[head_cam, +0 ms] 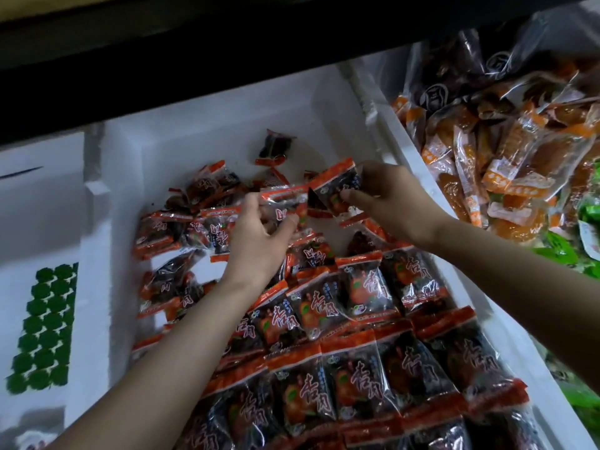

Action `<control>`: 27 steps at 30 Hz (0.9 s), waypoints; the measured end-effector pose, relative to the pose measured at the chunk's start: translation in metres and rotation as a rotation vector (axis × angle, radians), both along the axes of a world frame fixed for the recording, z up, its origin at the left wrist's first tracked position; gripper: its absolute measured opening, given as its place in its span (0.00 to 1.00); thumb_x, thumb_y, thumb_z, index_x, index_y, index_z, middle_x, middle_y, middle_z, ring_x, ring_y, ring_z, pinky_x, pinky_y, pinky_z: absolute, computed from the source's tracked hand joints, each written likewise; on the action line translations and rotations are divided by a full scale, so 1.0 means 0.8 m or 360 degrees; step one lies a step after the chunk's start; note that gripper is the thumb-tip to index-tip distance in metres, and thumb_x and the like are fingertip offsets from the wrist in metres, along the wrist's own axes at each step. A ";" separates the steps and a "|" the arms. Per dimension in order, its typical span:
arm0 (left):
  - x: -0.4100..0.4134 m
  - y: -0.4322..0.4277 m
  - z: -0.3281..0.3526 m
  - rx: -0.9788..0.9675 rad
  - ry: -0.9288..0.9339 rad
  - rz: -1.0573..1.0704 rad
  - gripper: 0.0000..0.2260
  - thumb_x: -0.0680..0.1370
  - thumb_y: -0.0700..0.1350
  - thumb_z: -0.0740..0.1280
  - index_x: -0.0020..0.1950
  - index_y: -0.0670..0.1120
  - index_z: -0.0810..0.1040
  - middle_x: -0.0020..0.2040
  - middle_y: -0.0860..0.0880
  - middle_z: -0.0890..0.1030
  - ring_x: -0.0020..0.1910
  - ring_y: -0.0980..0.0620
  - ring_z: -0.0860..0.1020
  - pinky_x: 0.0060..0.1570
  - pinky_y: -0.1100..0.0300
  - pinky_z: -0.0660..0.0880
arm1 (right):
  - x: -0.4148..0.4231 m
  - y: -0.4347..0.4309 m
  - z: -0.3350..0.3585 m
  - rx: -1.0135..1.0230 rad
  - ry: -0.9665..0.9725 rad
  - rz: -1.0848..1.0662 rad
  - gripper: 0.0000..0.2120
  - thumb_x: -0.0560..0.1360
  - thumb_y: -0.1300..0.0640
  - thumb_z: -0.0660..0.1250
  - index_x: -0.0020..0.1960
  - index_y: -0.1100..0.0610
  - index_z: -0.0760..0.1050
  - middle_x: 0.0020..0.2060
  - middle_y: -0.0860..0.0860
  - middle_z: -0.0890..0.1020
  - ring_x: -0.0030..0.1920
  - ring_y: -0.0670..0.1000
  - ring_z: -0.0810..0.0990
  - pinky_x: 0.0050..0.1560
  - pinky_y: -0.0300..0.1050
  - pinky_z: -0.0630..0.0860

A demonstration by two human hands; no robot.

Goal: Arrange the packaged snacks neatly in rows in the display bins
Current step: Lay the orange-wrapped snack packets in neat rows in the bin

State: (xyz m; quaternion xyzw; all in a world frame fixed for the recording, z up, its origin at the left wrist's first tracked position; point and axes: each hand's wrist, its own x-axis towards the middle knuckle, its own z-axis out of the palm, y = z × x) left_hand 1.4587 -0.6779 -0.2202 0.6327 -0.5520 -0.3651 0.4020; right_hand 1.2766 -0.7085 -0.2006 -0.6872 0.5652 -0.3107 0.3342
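Ranked rows: red-and-dark snack packets [354,381] lie label-up and overlapping across the near end and right side of the white foam display bin [227,108].
Left grip: the left grip [256,235] is curled, with thumb and fingertips pinching one packet [285,203] by its lower edge, above the middle of the bin.
Right grip: the right grip [386,196] is closed in a pinch on a second packet [334,190], held tilted by one side, just beside the first.
Loose stock: unsorted packets [201,196] lie jumbled along the left side; a lone packet [274,147] sits near the far wall.
Neighbouring bin: orange packets [519,151] are heaped to the right.
Handling estimate: the packs appear light, and their soft, glossy film is probably slippery.
Hold point: the flat red crimped seal or the pack edges. A light pinch should suffice; hard squeezing may crush the contents.
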 end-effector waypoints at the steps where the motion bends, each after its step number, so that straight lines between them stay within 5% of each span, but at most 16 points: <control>1: 0.005 0.006 0.003 -0.0010 0.0019 0.0034 0.10 0.77 0.46 0.67 0.45 0.52 0.65 0.44 0.50 0.75 0.46 0.52 0.76 0.45 0.58 0.74 | 0.003 0.007 0.005 0.0034 -0.0121 -0.0018 0.07 0.76 0.61 0.66 0.53 0.59 0.77 0.47 0.55 0.83 0.49 0.52 0.82 0.54 0.52 0.77; 4: 0.014 0.027 0.014 -0.0004 0.0045 0.0081 0.12 0.77 0.50 0.66 0.51 0.46 0.65 0.46 0.43 0.73 0.45 0.50 0.73 0.47 0.55 0.73 | 0.010 0.030 0.021 0.0196 -0.0395 -0.0038 0.02 0.76 0.63 0.66 0.47 0.58 0.77 0.43 0.55 0.83 0.43 0.50 0.82 0.46 0.44 0.78; 7: 0.018 0.049 0.024 -0.0034 0.0048 0.0112 0.12 0.78 0.51 0.63 0.53 0.46 0.63 0.42 0.50 0.70 0.42 0.53 0.72 0.49 0.51 0.73 | 0.016 0.049 0.029 0.0403 -0.0633 0.0003 0.03 0.74 0.63 0.68 0.48 0.58 0.78 0.40 0.52 0.83 0.37 0.44 0.82 0.37 0.36 0.77; 9: 0.021 0.063 0.028 -0.0057 0.0085 0.0139 0.11 0.79 0.50 0.63 0.52 0.48 0.63 0.39 0.54 0.68 0.38 0.58 0.75 0.46 0.57 0.74 | 0.020 0.059 0.029 0.0490 -0.0725 -0.0008 0.08 0.74 0.61 0.69 0.52 0.59 0.78 0.44 0.54 0.84 0.43 0.48 0.83 0.45 0.40 0.79; 12: 0.029 0.084 0.032 -0.0051 0.0099 0.0156 0.09 0.79 0.47 0.63 0.47 0.48 0.62 0.37 0.54 0.66 0.28 0.68 0.74 0.33 0.72 0.71 | 0.027 0.072 0.031 0.0546 -0.0838 0.0057 0.07 0.74 0.60 0.68 0.51 0.60 0.77 0.41 0.55 0.83 0.39 0.50 0.81 0.41 0.40 0.79; 15: 0.046 0.101 0.033 0.0033 0.0151 0.0161 0.06 0.79 0.48 0.63 0.49 0.55 0.65 0.45 0.57 0.74 0.35 0.70 0.78 0.40 0.75 0.72 | 0.035 0.077 0.035 0.0338 -0.0386 0.0287 0.08 0.75 0.61 0.66 0.54 0.59 0.77 0.41 0.50 0.81 0.41 0.48 0.80 0.40 0.37 0.77; 18: 0.068 0.112 0.028 0.0086 -0.0001 0.0216 0.17 0.78 0.55 0.64 0.63 0.52 0.66 0.62 0.52 0.76 0.59 0.54 0.76 0.60 0.56 0.71 | 0.048 0.077 0.034 0.0016 0.0335 0.0524 0.16 0.75 0.65 0.66 0.61 0.52 0.77 0.49 0.42 0.77 0.49 0.43 0.76 0.44 0.29 0.70; 21: 0.083 0.123 0.028 0.0065 -0.0037 0.0254 0.14 0.78 0.53 0.64 0.60 0.51 0.68 0.55 0.46 0.78 0.50 0.55 0.77 0.50 0.61 0.73 | 0.070 0.081 0.033 -0.0080 0.0428 0.0537 0.16 0.72 0.63 0.70 0.57 0.51 0.76 0.48 0.46 0.81 0.49 0.45 0.78 0.51 0.38 0.73; 24: 0.095 0.130 0.028 0.0065 -0.0047 0.0271 0.15 0.76 0.56 0.64 0.57 0.50 0.69 0.54 0.40 0.77 0.51 0.43 0.78 0.53 0.45 0.76 | 0.091 0.074 0.024 -0.0100 0.0429 0.0605 0.08 0.73 0.62 0.69 0.51 0.55 0.76 0.45 0.52 0.82 0.46 0.50 0.79 0.49 0.47 0.75; 27: 0.104 0.135 0.028 0.0086 -0.0102 0.0287 0.15 0.76 0.55 0.65 0.55 0.48 0.69 0.52 0.40 0.76 0.50 0.41 0.77 0.53 0.40 0.75 | 0.110 0.067 0.006 -0.0180 0.0617 0.0825 0.03 0.75 0.60 0.66 0.48 0.54 0.77 0.43 0.52 0.81 0.45 0.52 0.78 0.49 0.51 0.75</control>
